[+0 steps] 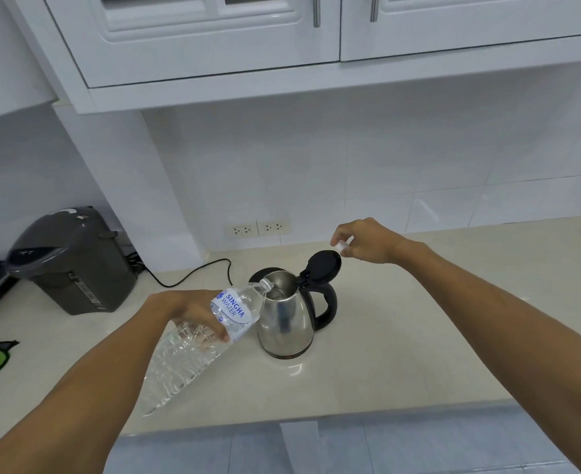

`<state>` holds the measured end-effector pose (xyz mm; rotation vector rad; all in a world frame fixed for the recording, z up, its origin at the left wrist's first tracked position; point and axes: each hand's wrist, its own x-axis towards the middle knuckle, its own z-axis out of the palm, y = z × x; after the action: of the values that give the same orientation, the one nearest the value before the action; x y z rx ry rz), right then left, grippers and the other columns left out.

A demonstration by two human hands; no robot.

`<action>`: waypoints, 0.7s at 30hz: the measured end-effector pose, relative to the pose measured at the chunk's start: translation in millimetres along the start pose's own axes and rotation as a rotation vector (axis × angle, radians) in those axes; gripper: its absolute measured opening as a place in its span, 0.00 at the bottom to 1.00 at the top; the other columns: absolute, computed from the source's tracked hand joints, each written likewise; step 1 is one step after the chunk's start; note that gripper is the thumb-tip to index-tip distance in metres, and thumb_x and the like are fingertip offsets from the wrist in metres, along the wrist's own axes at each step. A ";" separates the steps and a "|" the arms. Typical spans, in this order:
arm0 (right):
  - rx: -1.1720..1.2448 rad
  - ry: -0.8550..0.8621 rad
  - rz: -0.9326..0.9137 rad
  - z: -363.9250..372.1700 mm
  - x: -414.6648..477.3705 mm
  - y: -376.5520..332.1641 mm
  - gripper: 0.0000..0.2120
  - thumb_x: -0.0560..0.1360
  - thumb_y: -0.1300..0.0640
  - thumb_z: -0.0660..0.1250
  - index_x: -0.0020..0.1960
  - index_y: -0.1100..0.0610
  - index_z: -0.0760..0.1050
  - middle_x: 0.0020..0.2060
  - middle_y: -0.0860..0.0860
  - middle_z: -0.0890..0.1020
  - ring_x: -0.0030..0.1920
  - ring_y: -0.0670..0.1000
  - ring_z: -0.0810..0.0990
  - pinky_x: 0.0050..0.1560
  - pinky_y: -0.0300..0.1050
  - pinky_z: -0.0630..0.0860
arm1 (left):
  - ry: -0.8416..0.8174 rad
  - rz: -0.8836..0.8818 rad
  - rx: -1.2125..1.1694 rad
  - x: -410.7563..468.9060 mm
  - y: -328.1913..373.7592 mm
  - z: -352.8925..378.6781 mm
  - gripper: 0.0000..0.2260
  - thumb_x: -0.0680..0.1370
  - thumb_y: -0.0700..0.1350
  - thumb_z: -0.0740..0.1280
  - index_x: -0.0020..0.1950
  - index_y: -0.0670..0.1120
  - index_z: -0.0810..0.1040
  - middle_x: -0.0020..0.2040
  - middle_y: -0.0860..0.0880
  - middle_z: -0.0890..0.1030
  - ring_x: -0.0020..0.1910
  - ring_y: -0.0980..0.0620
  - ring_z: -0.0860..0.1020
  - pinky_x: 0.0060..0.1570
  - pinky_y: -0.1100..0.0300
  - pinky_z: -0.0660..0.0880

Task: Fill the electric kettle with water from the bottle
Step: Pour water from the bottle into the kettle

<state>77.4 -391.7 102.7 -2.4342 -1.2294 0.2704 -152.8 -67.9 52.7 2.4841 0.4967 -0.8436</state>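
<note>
While left hand (pixel 183 307) grips tilted bottle (pixel 210 330) at open kettle (pixel 287 323) mouth, right fingers (pixel 338 238) pinch cap (pixel 342 246).

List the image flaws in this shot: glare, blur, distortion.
Head view: wide-angle lens bends the cabinets and counter edge; glare streaks on the steel kettle and a soft sheen on the counter in front of it; the bottle in the left hand glints, its base smeared; the right hand stays fairly sharp.
</note>
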 end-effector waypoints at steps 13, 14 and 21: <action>0.016 0.014 0.011 -0.5 -0.5 1.3 0.11 0.78 0.59 0.68 0.59 0.53 0.80 0.59 0.50 0.82 0.59 0.52 0.79 0.58 0.48 0.75 | -0.022 -0.024 0.003 -1.3 5.4 2.1 0.34 0.64 0.60 0.85 0.67 0.62 0.74 0.58 0.54 0.86 0.56 0.49 0.87 0.55 0.46 0.86; 0.014 0.014 0.012 -0.2 -0.3 1.2 0.11 0.78 0.59 0.68 0.59 0.52 0.80 0.59 0.50 0.82 0.58 0.52 0.79 0.57 0.48 0.75 | -0.018 -0.025 0.005 -0.4 4.2 2.7 0.35 0.63 0.61 0.85 0.67 0.62 0.75 0.59 0.54 0.86 0.56 0.48 0.87 0.56 0.44 0.86; 0.004 0.011 0.006 2.2 2.9 0.7 0.10 0.78 0.59 0.68 0.59 0.52 0.80 0.60 0.50 0.82 0.58 0.52 0.79 0.57 0.48 0.76 | -0.032 -0.040 0.005 2.2 1.1 3.7 0.36 0.63 0.61 0.85 0.67 0.62 0.74 0.59 0.54 0.86 0.56 0.49 0.87 0.58 0.44 0.86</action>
<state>78.9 -389.2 100.4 -2.4338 -1.2156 0.2607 -152.4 -70.3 49.0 2.4690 0.5356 -0.8999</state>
